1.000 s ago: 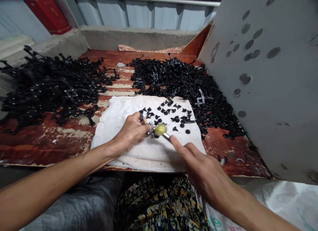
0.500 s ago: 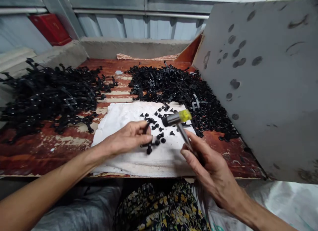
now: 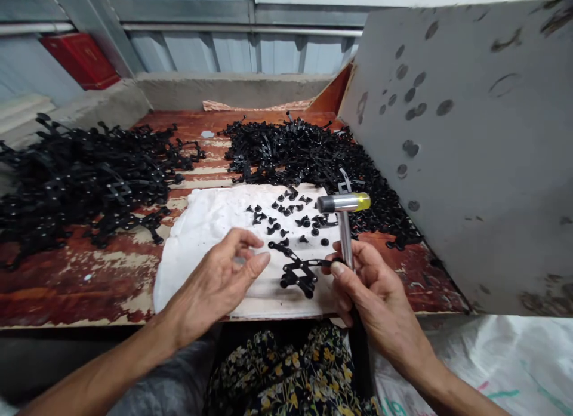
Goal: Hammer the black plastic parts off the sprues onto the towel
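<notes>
My right hand [image 3: 369,284] grips a small hammer [image 3: 344,219] with a grey-and-yellow head, held upright. Its thumb and fingers also pinch one end of a black jointed linkage [image 3: 301,270], which extends left over the white cloth [image 3: 192,249]. Just left of the linkage is my left hand [image 3: 219,282], its fingers apart and slightly curled, holding nothing. Several small black round-headed pins [image 3: 284,210] lie scattered on the cloth beyond both hands.
A large pile of black linkages [image 3: 76,177] covers the left of the red worn table [image 3: 111,279]. Another black pile [image 3: 286,147] lies behind and right of the cloth. A grey spotted panel [image 3: 470,165] stands along the right side.
My left hand has let go of the black linkage and opened. The linkage is now spread out, with its end in my right hand. The hammer has turned more upright and shifted right.
</notes>
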Available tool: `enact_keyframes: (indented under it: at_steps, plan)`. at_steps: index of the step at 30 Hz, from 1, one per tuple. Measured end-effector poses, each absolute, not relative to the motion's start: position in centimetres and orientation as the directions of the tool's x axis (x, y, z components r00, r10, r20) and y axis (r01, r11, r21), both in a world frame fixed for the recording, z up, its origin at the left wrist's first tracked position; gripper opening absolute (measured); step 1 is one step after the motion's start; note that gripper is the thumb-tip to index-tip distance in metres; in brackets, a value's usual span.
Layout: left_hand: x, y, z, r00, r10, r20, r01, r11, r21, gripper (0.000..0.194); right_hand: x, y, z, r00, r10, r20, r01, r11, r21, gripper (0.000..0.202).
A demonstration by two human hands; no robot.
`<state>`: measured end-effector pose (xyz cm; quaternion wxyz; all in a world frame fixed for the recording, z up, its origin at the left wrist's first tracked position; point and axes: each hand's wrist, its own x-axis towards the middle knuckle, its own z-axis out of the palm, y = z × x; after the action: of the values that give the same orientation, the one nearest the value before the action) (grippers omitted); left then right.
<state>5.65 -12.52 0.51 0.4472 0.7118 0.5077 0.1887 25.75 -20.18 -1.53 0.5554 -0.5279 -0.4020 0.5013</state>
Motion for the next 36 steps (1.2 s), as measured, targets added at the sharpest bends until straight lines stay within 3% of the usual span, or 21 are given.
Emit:
enact_keyframes:
  at_steps: [5,12,21,36]
  plan:
    - [6.8,-13.9,0.3,0.569,0.776,-0.272,0.495,-0.059,0.867,0.035,24.3,-21.0,-2.3,0.192,0.979,-0.064,-0.158,-0.033,-0.987,0.022]
    - [7.9,-11.9,-0.7,0.594,0.711,-0.376,0.466,0.077,0.881,0.031,25.0,-22.4,-3.5,0.115,0.986,-0.123,-0.024,-0.121,-0.992,0.023]
    - [8.0,-9.3,-0.3,0.600,0.558,-0.573,0.502,0.294,0.813,0.034,27.3,-22.0,-4.8,0.206,0.961,-0.182,-0.104,-0.164,-0.981,0.030]
    - [8.1,-8.5,-0.6,0.639,0.500,-0.585,0.547,0.239,0.802,0.038,27.4,-21.3,-4.6,0.173,0.970,-0.171,-0.122,-0.151,-0.981,0.026]
